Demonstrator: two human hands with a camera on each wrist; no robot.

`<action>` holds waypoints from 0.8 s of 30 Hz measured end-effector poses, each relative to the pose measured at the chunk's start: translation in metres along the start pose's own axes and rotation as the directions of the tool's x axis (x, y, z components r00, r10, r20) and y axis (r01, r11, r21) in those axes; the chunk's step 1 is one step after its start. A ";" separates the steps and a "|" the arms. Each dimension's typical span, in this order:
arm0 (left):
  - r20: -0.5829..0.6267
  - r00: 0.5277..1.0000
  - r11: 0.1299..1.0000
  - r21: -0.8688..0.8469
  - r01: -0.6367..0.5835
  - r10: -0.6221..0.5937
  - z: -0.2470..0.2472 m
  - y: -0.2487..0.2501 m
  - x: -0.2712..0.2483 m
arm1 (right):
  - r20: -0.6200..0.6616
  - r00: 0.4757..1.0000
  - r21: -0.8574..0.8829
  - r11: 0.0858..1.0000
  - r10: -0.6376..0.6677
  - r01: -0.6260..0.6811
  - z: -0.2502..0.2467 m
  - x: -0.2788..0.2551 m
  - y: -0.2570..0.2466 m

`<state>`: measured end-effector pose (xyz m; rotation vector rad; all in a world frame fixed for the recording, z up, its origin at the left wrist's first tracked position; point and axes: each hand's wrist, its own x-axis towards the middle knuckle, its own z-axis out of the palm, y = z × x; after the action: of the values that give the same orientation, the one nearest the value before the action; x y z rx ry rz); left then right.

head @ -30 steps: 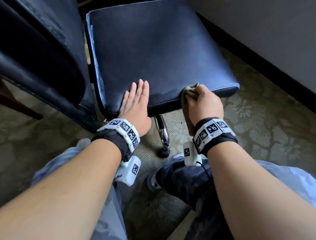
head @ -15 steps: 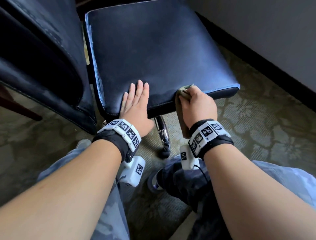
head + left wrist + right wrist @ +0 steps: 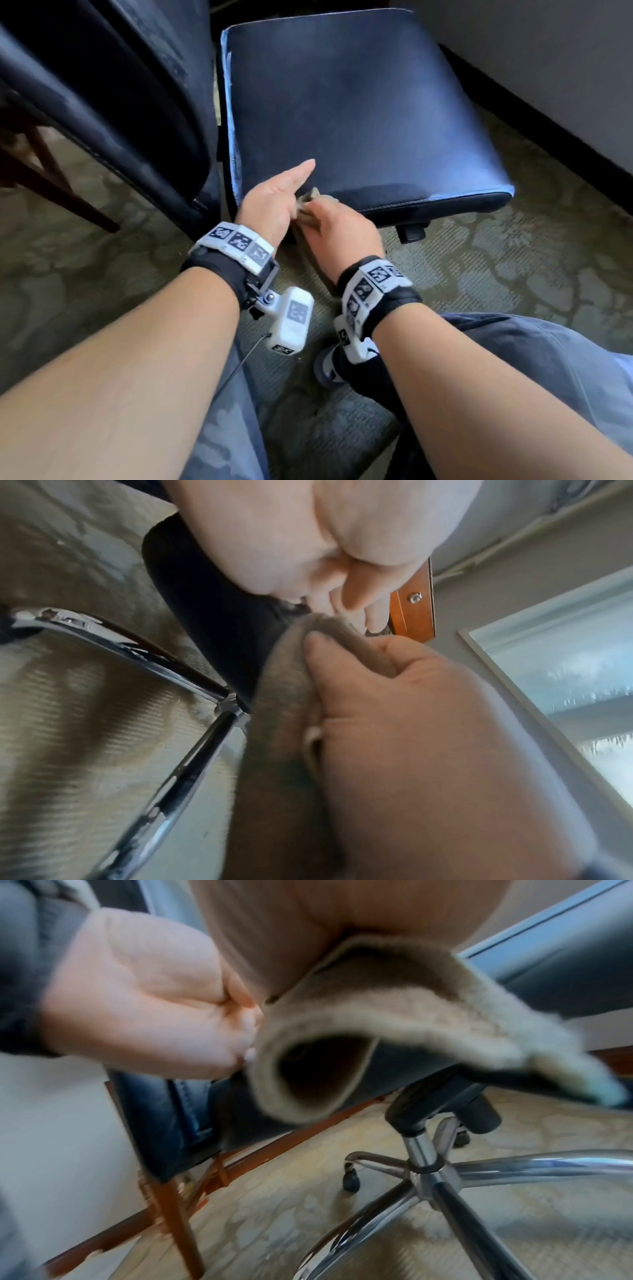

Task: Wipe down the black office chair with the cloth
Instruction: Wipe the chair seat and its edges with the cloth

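The black office chair seat fills the upper middle of the head view. A beige cloth is bunched at the seat's front left edge. My right hand grips the cloth, thumb pressed into it. My left hand is turned on its side right beside it, one digit pointing out over the seat. In the right wrist view its fingertips pinch the folded cloth's edge. Most of the cloth is hidden under the hands in the head view.
A second dark chair with wooden legs stands close on the left. The chrome star base and castors sit under the seat on patterned carpet. A wall with a dark skirting runs at right. My knees are below.
My left hand has lifted off the seat, where it lay flat, and turned to meet the cloth. My right hand has slid left along the front edge with the cloth.
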<state>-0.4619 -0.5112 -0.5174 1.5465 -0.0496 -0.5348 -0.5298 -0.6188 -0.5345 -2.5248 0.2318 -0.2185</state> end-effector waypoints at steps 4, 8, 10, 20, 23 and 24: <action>0.028 0.999 0.914 0.403 -0.037 0.028 0.004 0.002 -0.001 | -0.030 0.981 -0.053 0.979 0.194 -0.195 -0.028 0.003 0.029; 0.192 0.981 0.719 0.684 -0.123 -0.014 0.008 -0.006 0.000 | -0.090 0.937 0.011 0.941 0.338 -0.338 -0.046 0.001 0.058; 0.201 0.979 0.717 0.679 -0.155 0.022 0.011 -0.005 -0.004 | -0.133 0.926 0.085 0.935 0.354 -0.345 -0.056 0.003 0.062; 0.144 0.984 0.580 0.796 -0.175 0.100 0.053 0.029 -0.019 | -0.436 0.779 0.292 0.890 0.450 -0.350 -0.178 0.043 0.116; 0.200 0.975 0.551 0.805 -0.221 0.100 0.073 0.040 -0.017 | -0.439 0.789 0.228 0.902 0.431 -0.366 -0.208 0.033 0.137; 0.219 0.971 0.540 0.808 -0.235 0.095 0.080 0.040 -0.016 | -0.417 0.808 0.191 0.909 0.417 -0.371 -0.212 0.027 0.142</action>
<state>-0.4926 -0.5824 -0.4703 2.4081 -0.6589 -0.4930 -0.5638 -0.8550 -0.4409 -2.2260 0.9002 -0.6292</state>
